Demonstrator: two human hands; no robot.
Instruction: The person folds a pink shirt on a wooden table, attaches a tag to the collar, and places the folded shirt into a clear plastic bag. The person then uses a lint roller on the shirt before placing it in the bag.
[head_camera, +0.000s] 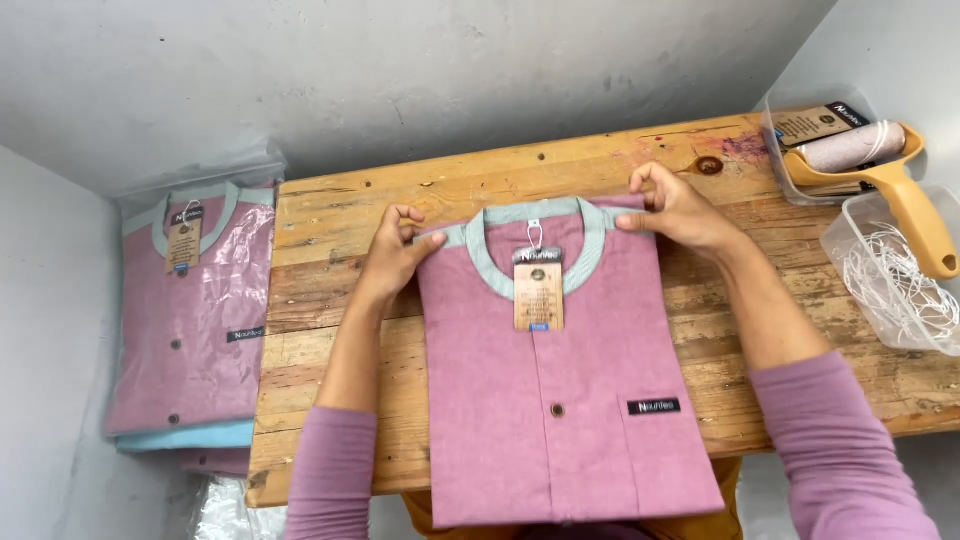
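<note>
Folded pink shirt (560, 400) flat on wooden tabletop (330, 230), left hand (395, 250) and right hand (675, 208) each pinching a shoulder, bagged shirts (195, 320) stacked left, lint roller (880, 160) and clear tub (890, 270) right.

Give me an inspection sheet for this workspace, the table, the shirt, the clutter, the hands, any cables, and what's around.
Surface: worn wooden table, stained at the far right corner.
Job's things: folded pink shirt with grey-green collar and a hang tag, lying flat, lower edge past the near table edge.
Clutter: lint roller in a clear tray; clear tub of white strings.
Grippers: left hand pinches the left shoulder; right hand pinches the right shoulder.
Cables: nothing seen.
Surroundings: stack of bagged shirts left of the table; grey wall behind.
</note>
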